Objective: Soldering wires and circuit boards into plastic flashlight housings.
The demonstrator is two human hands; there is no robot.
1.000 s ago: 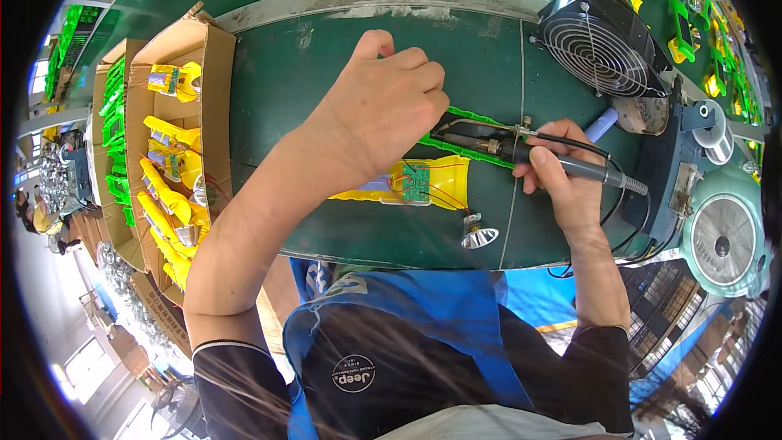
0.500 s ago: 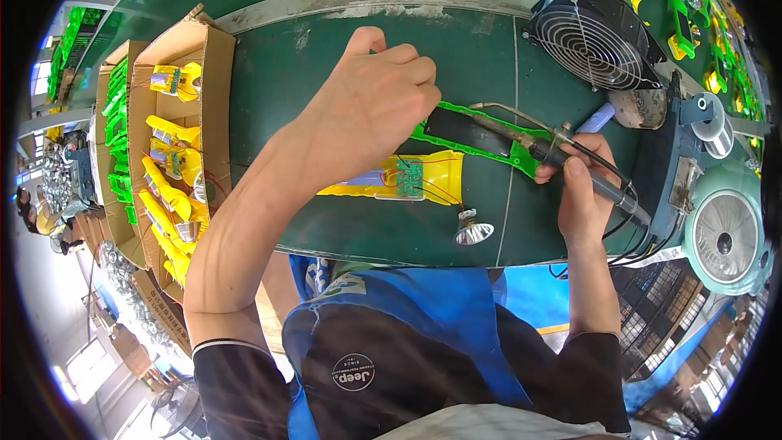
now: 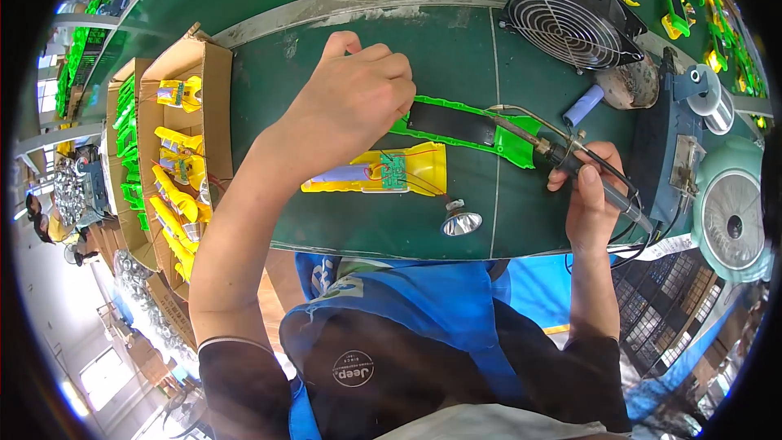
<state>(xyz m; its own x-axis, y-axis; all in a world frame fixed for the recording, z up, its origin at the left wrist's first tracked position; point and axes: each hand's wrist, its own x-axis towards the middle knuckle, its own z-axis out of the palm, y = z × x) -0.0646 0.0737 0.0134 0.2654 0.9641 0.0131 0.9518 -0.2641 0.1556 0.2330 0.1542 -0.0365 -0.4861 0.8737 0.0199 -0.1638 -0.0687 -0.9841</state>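
Observation:
My right hand (image 3: 593, 195) is closed round a soldering iron (image 3: 574, 159) with a thin curved metal tube clipped along it. The iron points left, over the wide end of a green plastic flashlight shell half (image 3: 515, 147) with a dark inner strip. My left hand (image 3: 358, 98) is curled shut over that shell's left end; its fingertips, and anything in them, are hidden. Just below lies a yellow shell half (image 3: 428, 165) holding a purple cylindrical cell (image 3: 340, 173) and a green circuit board (image 3: 394, 172). Wires run from it to a reflector lamp (image 3: 462, 222).
Cardboard boxes (image 3: 213, 106) at left hold yellow and green shells. A black fan (image 3: 570, 20) stands at far right, near a loose purple cell (image 3: 584, 106). Farther right are a blue-grey soldering station (image 3: 656, 147), a solder spool (image 3: 717, 110) and a pale green fan (image 3: 733, 224).
The view has shifted slightly. My right hand has drawn the soldering iron a little rightward relative to the bench. My left hand stays curled by the green shell's left end.

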